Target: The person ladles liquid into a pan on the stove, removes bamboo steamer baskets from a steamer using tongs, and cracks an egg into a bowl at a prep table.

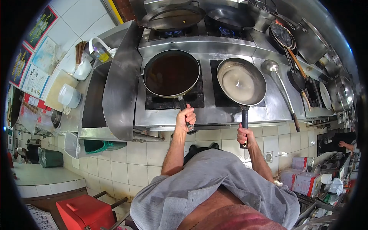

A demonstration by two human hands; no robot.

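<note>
My left hand (186,117) is wrapped round the black handle of a large frying pan (171,73) with a dark brown inside. That pan sits over the left front burner grate (153,102). In my right hand (245,136) is the black handle of a second frying pan (262,82). A pale, creamy liquid (237,82) covers part of its bottom. This pan is above the right front burner, and whether it touches the grate I cannot tell. To its right a long-handled ladle (271,66) lies on the steel stovetop (253,114).
Behind, a wide pan (174,18) and a dark wok (231,17) stand over blue flames. Strainers (283,35) and a tall pot (309,41) crowd the right side. A steel divider (120,84) rises at left beside a sink (96,92). Another person's hand (346,146) shows far right.
</note>
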